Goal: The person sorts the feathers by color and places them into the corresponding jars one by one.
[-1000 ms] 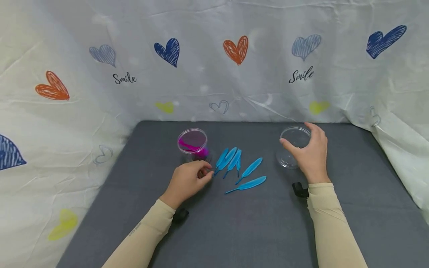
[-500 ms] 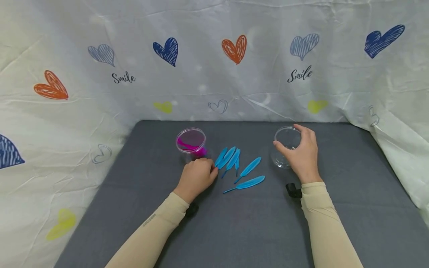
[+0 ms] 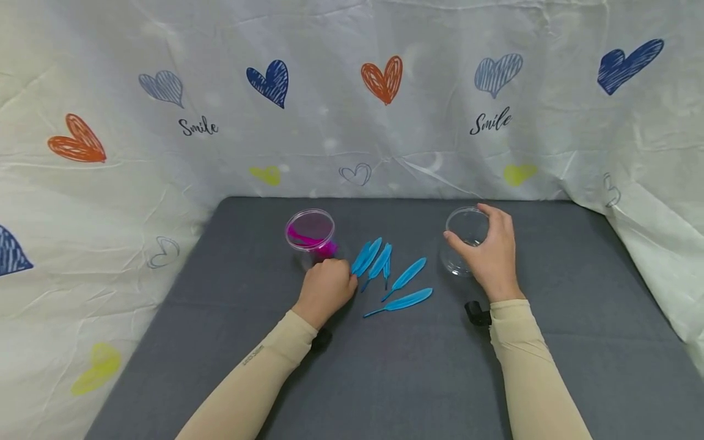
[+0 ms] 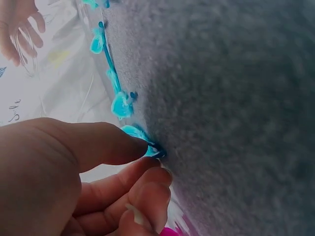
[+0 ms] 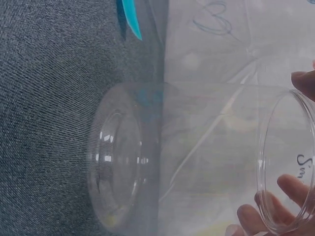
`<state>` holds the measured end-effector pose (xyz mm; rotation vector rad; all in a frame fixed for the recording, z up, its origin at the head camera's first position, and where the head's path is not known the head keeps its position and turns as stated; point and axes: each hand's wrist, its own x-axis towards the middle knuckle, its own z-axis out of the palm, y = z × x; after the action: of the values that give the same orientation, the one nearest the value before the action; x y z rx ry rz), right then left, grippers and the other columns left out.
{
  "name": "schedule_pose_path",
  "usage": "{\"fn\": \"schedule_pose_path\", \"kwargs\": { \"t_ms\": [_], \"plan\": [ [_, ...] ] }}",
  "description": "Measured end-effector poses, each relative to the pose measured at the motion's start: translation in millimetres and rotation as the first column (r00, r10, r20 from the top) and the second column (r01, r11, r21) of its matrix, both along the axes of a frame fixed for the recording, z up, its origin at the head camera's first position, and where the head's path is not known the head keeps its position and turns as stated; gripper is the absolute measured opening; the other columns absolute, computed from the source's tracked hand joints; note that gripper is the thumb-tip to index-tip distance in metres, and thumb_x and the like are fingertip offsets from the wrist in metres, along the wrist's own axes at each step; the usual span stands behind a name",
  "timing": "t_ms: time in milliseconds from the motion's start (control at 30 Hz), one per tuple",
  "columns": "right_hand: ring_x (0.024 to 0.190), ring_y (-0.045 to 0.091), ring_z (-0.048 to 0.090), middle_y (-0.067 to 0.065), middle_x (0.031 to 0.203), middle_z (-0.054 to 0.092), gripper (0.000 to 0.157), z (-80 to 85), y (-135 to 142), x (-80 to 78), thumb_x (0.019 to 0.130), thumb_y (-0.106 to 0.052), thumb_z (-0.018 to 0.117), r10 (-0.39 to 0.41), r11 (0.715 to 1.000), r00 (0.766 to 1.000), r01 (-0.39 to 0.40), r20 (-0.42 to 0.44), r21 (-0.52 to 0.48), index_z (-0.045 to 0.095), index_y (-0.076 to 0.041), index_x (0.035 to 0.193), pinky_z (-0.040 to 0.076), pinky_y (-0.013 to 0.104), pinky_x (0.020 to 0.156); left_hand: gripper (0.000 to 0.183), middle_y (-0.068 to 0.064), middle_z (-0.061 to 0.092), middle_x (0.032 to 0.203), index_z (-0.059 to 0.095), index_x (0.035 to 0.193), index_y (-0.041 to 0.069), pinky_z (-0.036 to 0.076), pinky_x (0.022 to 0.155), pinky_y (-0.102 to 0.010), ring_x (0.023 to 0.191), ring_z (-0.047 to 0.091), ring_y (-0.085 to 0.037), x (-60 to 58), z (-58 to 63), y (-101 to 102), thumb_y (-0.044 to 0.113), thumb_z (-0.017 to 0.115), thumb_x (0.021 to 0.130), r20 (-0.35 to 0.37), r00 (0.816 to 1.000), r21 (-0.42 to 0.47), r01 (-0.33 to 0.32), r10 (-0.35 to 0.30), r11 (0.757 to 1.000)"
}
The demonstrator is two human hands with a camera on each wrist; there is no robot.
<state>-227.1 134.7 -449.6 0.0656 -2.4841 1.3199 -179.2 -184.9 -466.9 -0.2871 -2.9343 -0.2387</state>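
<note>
Several blue feathers (image 3: 406, 275) lie fanned out on the grey cloth in the head view. My left hand (image 3: 328, 286) is low at the left end of this group. In the left wrist view its thumb and forefinger pinch the quill of the nearest blue feather (image 4: 135, 132). A clear round jar (image 5: 206, 152) stands upright to the right of the feathers, with nothing seen inside it. My right hand (image 3: 497, 260) holds this jar near the rim, thumb on the near left side and fingers around the far right side.
Another clear jar (image 3: 310, 226), with magenta feathers (image 3: 310, 239) in it, stands just beyond my left hand, which hides its lower part. Grey cloth (image 3: 407, 373) covers the table. A white curtain (image 3: 313, 146) printed with hearts hangs along the back and left.
My left hand has moved slightly right and closed its fingertips on a feather's quill. My right hand has shifted the clear jar a little to the left.
</note>
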Motion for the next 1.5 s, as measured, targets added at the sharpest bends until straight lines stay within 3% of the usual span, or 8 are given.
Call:
{"fn": "schedule_pose_path", "kwargs": {
  "t_ms": [367, 533, 667, 800, 967, 1267, 1367, 1500],
  "plan": [
    [0.151, 0.039, 0.041, 0.019, 0.162, 0.040, 0.094, -6.2, 2, -3.8, 0.092, -0.040, 0.085, 0.028, 0.998, 1.000, -0.028, -0.007, -0.049, 0.035, -0.008, 0.165, 0.037, 0.060, 0.125, 0.038, -0.008, 0.054, 0.060, 0.051, 0.062, 0.010, 0.054, 0.048, -0.045, 0.052, 0.059, -0.029, -4.2, -0.4, 14, 0.014, 0.073, 0.093, 0.010, 1.000, 0.024, -0.023, 0.023, 0.999],
    [0.152, 0.040, 0.041, 0.019, 0.162, 0.040, 0.095, -6.3, 1, -5.1, 0.092, -0.040, 0.085, 0.036, 0.998, 0.999, -0.037, -0.013, -0.051, 0.035, -0.008, 0.165, 0.037, 0.062, 0.125, 0.038, -0.003, 0.047, 0.057, 0.048, 0.062, 0.013, 0.047, 0.043, -0.039, 0.049, 0.051, -0.023, -4.3, 0.1, 16, 0.016, 0.072, 0.092, 0.007, 0.999, 0.034, -0.042, 0.042, 0.999],
    [0.152, 0.041, 0.040, 0.020, 0.162, 0.039, 0.095, -6.4, 2, -6.7, 0.092, -0.040, 0.084, 0.042, 0.998, 0.999, -0.044, -0.026, -0.051, 0.034, -0.007, 0.165, 0.036, 0.063, 0.124, 0.033, 0.001, 0.044, 0.056, 0.052, 0.064, 0.015, 0.038, 0.040, -0.031, 0.046, 0.045, -0.017, -7.2, 7.7, 16, 0.015, 0.072, 0.090, -0.011, 1.000, 0.052, -0.013, 0.013, 0.999],
    [0.152, 0.041, 0.040, 0.020, 0.161, 0.039, 0.096, -7.4, 3, -8.0, 0.092, -0.041, 0.084, 0.044, 0.998, 0.999, -0.045, -0.028, -0.047, 0.033, -0.006, 0.165, 0.036, 0.063, 0.124, 0.024, 0.002, 0.050, 0.058, 0.060, 0.071, 0.013, 0.036, 0.041, -0.026, 0.046, 0.046, -0.013, -14.4, 25.0, 16, 0.015, 0.075, 0.090, -0.022, 0.998, 0.080, 0.055, -0.053, 0.995],
    [0.152, 0.041, 0.039, 0.020, 0.162, 0.039, 0.096, -8.5, 3, -7.5, 0.092, -0.041, 0.084, 0.052, 0.998, 0.999, -0.053, -0.015, -0.044, 0.032, -0.006, 0.166, 0.037, 0.063, 0.124, 0.011, 0.002, 0.062, 0.067, 0.071, 0.086, 0.011, 0.041, 0.045, -0.025, 0.051, 0.050, -0.011, -26.3, 54.9, 19, 0.017, 0.075, 0.094, -0.032, 0.989, 0.133, 0.147, -0.144, 0.980],
    [0.155, 0.039, 0.039, 0.018, 0.164, 0.039, 0.100, -7.3, 5, -9.2, 0.092, -0.045, 0.085, 0.093, 0.995, 0.996, -0.093, -0.004, -0.047, 0.030, -0.011, 0.168, 0.038, 0.063, 0.124, 0.009, 0.004, 0.074, 0.086, 0.077, 0.099, 0.016, 0.058, 0.066, -0.031, 0.072, 0.066, -0.010, -51.2, 108.0, 53, 0.024, 0.074, 0.097, -0.047, 0.949, 0.158, 0.315, -0.311, 0.936],
    [0.156, 0.037, 0.038, 0.016, 0.166, 0.038, 0.102, -9.3, 5, -10.7, 0.092, -0.047, 0.085, 0.120, 0.992, 0.993, -0.120, 0.006, -0.049, 0.029, -0.012, 0.169, 0.038, 0.061, 0.126, 0.011, 0.005, 0.075, 0.090, 0.080, 0.101, 0.017, 0.060, 0.071, -0.033, 0.078, 0.068, -0.010, -56.0, 118.4, 69, 0.026, 0.073, 0.099, -0.008, 0.929, 0.146, 0.366, -0.369, 0.919],
    [0.156, 0.037, 0.038, 0.015, 0.166, 0.038, 0.101, -10.9, 5, -10.6, 0.092, -0.045, 0.085, 0.154, 0.987, 0.988, -0.153, 0.015, -0.050, 0.029, -0.012, 0.169, 0.038, 0.059, 0.126, 0.013, 0.006, 0.074, 0.089, 0.082, 0.101, 0.018, 0.058, 0.070, -0.031, 0.076, 0.065, -0.010, -61.7, 122.2, 90, 0.027, 0.073, 0.101, 0.034, 0.901, 0.109, 0.427, -0.432, 0.898]
  ]
}}
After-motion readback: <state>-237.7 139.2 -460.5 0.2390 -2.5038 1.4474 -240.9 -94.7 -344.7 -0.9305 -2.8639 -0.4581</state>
